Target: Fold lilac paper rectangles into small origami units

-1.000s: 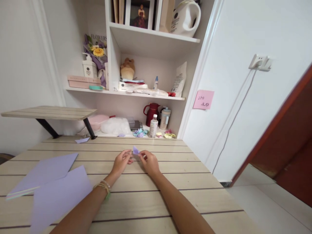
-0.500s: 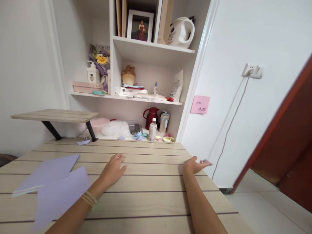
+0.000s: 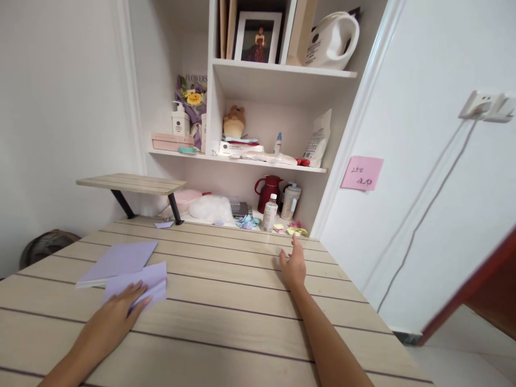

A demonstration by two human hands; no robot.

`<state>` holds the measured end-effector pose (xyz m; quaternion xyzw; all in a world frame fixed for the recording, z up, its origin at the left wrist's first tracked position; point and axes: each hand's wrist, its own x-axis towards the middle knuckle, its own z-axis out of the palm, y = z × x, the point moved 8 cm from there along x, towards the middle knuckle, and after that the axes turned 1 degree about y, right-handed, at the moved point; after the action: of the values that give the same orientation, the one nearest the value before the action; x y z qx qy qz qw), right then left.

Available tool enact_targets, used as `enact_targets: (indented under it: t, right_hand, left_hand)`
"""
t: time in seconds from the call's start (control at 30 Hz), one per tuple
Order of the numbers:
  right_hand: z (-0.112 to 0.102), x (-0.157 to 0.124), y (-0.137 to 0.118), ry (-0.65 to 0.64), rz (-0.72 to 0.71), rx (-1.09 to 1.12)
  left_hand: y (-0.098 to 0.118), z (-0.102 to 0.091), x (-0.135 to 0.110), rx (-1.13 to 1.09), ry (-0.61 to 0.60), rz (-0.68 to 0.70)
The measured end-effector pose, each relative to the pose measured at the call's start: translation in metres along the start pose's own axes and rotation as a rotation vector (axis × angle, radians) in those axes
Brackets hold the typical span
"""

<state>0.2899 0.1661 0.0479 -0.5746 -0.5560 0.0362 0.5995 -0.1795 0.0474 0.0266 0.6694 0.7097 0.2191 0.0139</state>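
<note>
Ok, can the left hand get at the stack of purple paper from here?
Most likely yes: the left hand rests on the loose purple sheet, just short of the stack. The stack's top lies mostly open, though the sheet seems to overlap its near edge.

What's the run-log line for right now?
left hand: palm-down on purple paper sheet | right hand: open, nothing visibly held | purple-topped paper stack: next to sheet
</note>
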Motion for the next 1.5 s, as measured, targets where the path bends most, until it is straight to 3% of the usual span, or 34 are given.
enact_targets:
  t: [0.1,0.17,0.27,0.37,0.43,0.5,0.57,0.67,0.77,0.83,1.0,1.2,1.33,1.5]
  right_hand:
    - [-0.004,0.001,0.001,0.046,-0.027,-0.021]
    - [-0.003,0.002,0.0,0.035,-0.022,0.059]
    - [0.022,-0.005,-0.01,-0.199,0.065,0.328]
    - [0.07,-0.037,-0.035,-0.66,0.282,0.695]
    - [0.091,-0.062,-0.058,-0.898,0.351,0.845]
    - [0.1,-0.074,-0.072,-0.968,0.375,0.913]
    - [0.101,-0.072,-0.072,-0.904,0.392,0.909]
    - [0.095,-0.063,-0.062,-0.797,0.467,0.91]
    - [0.095,-0.063,-0.053,-0.833,0.544,0.909]
    - [0.096,-0.062,-0.048,-0.817,0.517,0.848]
    - [0.095,-0.056,-0.035,-0.63,0.433,0.753]
    - [0.082,-0.048,-0.049,-0.558,0.364,0.827]
    - [0.08,-0.049,-0.064,-0.663,0.282,0.785]
    - [0.085,-0.057,-0.074,-0.719,0.036,0.541]
  left_hand:
    - [0.008,-0.013,-0.009,-0.032,0.048,-0.067]
    - [0.029,-0.021,-0.009,-0.154,0.039,-0.083]
    - [0.078,-0.026,0.008,-0.627,0.008,-0.038]
    - [0.121,-0.012,0.039,-1.118,-0.029,-0.135]
    - [0.153,0.008,0.061,-1.425,-0.115,-0.154]
    - [0.179,0.031,0.078,-1.602,-0.221,-0.153]
    - [0.194,0.052,0.088,-1.668,-0.28,-0.168]
    - [0.196,0.075,0.097,-1.713,-0.261,-0.18]
    - [0.191,0.091,0.099,-1.72,-0.294,-0.184]
    - [0.188,0.098,0.098,-1.717,-0.346,-0.189]
    - [0.191,0.102,0.091,-1.661,-0.533,-0.169]
    - [0.181,0.101,0.092,-1.452,-0.388,-0.131]
    - [0.183,0.103,0.092,-1.434,-0.393,-0.104]
    - [0.189,0.109,0.091,-1.433,-0.483,-0.107]
